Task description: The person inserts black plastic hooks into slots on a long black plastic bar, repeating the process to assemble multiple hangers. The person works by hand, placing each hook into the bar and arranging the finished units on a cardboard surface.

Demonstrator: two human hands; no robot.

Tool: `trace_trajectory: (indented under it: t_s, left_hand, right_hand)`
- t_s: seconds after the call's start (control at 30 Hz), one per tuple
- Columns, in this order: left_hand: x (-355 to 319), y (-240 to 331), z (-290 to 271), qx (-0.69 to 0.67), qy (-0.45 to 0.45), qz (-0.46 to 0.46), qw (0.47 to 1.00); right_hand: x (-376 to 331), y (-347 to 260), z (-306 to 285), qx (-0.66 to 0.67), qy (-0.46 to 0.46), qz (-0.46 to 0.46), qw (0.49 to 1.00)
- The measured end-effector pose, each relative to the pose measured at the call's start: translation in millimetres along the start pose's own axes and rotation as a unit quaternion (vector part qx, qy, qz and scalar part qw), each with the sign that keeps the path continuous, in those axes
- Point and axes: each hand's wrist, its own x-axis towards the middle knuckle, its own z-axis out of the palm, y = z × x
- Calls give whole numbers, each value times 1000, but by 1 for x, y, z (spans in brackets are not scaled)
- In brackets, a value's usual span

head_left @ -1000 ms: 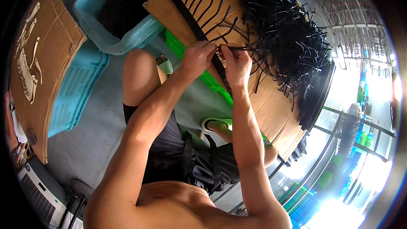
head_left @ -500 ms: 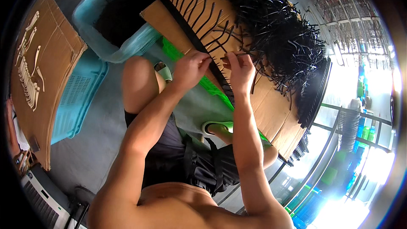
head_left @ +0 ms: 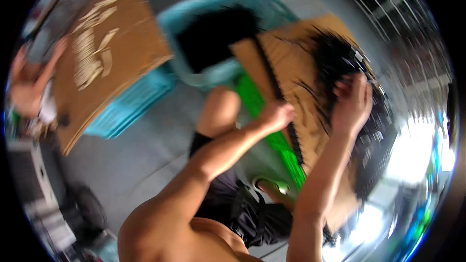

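Observation:
A long black toothed strip (head_left: 270,70) lies along the near edge of a cardboard sheet (head_left: 305,92). My left hand (head_left: 277,115) is closed over its middle, the fingers curled onto it. To the right, my right hand (head_left: 352,102) is over a heap of thin black rods (head_left: 332,60). Its fingers look bent and a little apart, with nothing visible between them, though motion blurs them. A few black rods lie loose on the cardboard between strip and heap.
A light-blue lined basket (head_left: 187,75) with a black mass inside stands beyond the cardboard. At left, a cardboard-topped blue crate (head_left: 131,102) carries several pale curved pieces (head_left: 87,58). Another person's arm (head_left: 46,70) is beside it. Green material (head_left: 279,148) hangs below the strip.
The view has swung, shifting the scene and blurring it. My right hand has left the strip and moved right to the heap of rods. My left hand is still at the strip.

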Motion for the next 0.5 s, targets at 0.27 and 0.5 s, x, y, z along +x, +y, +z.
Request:
trace_trajectory:
  t_s: [0.27,0.5]
  left_hand:
    - [1,0,8,53,-26,60,996]
    - [1,14,4,123,-57,26,990]
  right_hand:
    - [-59,-56,82,-15,-255,-72,964]
    - [-74,-59,61,-41,-311,-54,948]
